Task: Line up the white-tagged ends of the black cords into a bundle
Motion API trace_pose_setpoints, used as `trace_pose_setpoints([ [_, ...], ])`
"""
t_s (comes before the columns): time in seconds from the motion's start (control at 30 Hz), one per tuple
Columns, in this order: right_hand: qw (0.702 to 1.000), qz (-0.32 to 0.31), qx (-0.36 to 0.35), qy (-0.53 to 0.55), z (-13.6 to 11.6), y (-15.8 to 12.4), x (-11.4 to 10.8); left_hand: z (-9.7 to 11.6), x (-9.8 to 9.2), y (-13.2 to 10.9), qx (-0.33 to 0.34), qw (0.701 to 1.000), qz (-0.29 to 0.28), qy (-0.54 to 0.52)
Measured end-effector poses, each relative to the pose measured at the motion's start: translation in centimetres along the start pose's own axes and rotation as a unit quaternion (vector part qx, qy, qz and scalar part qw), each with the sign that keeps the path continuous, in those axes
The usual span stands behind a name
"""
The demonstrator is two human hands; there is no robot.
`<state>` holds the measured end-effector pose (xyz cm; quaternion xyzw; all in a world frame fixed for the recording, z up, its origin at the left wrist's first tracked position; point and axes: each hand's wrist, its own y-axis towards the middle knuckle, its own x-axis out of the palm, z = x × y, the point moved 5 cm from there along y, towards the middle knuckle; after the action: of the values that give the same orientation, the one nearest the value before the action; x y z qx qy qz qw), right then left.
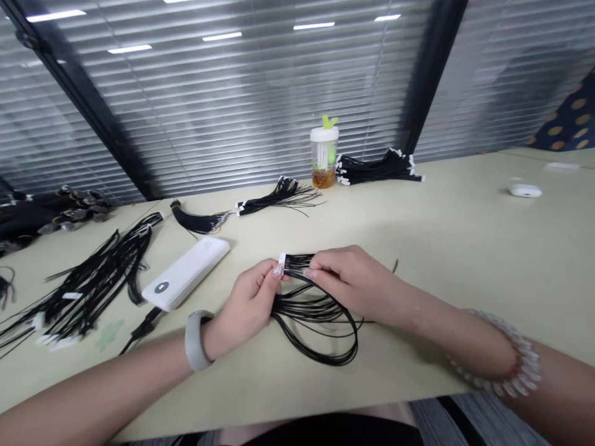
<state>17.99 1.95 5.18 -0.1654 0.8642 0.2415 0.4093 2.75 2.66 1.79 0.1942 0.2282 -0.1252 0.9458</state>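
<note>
Between my hands is a wire harness (pixel 316 310), a bundle of thin black wires with a white connector (pixel 282 263) at its left end. My left hand (pixel 255 294) pinches that connector between thumb and fingers. Just to the right, my right hand (pixel 356 279) closes on the black wires, its thumb pressing on them near the connector. Below my fingers the rest of the wires bend round in a wide loop that hangs over or lies on the table; which of the two I cannot tell. The far wire ends pass partly behind my right hand.
A white power bank (pixel 188 272) with a plugged-in cable lies left of my hands. More black harnesses (pixel 100 279) spread over the left side, with bundles (pixel 279 197) behind. A drink bottle (pixel 324 158) stands by the blinds beside another bundle (pixel 379 168). A white earbud case (pixel 525 190) lies right.
</note>
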Motion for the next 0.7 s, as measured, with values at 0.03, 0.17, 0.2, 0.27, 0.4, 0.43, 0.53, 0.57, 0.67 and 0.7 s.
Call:
trace_pose_setpoints([
  [0.03, 1.0, 0.001, 0.004, 0.001, 0.04, 0.0, -0.01, 0.03, 0.0, -0.02, 0.004, 1.0, -0.001, 0.003],
  [0.17, 1.0, -0.003, 0.012, 0.009, 0.17, 0.03, 0.04, 0.26, -0.09, -0.08, 0.007, 1.0, -0.003, 0.01],
  [0.2, 1.0, -0.004, 0.011, 0.011, 0.18, 0.04, 0.07, 0.35, -0.1, -0.09, 0.009, 1.0, -0.003, 0.013],
  [0.27, 1.0, -0.003, 0.007, 0.014, 0.21, 0.03, 0.09, 0.52, -0.09, -0.12, 0.014, 1.0, -0.004, 0.018],
  [0.4, 0.999, -0.006, -0.018, 0.025, 0.13, 0.01, 0.06, 0.39, -0.05, -0.18, 0.02, 1.0, -0.003, 0.012],
  [0.43, 0.999, -0.009, -0.025, 0.026, 0.1, 0.02, 0.04, 0.31, -0.03, -0.19, 0.021, 1.0, -0.005, 0.011],
  [0.53, 0.999, -0.02, -0.031, 0.019, 0.11, 0.11, 0.03, 0.23, 0.0, -0.21, 0.024, 0.999, -0.013, 0.019],
  [0.57, 0.999, -0.02, -0.028, 0.018, 0.14, 0.13, 0.01, 0.27, 0.01, -0.2, 0.025, 0.999, -0.016, 0.022],
  [0.67, 1.0, -0.005, -0.012, 0.021, 0.26, 0.17, -0.1, 0.52, 0.07, -0.12, 0.026, 0.999, -0.026, 0.026],
  [0.7, 1.0, 0.001, -0.008, 0.023, 0.28, 0.16, -0.1, 0.58, 0.11, -0.1, 0.026, 0.999, -0.031, 0.026],
])
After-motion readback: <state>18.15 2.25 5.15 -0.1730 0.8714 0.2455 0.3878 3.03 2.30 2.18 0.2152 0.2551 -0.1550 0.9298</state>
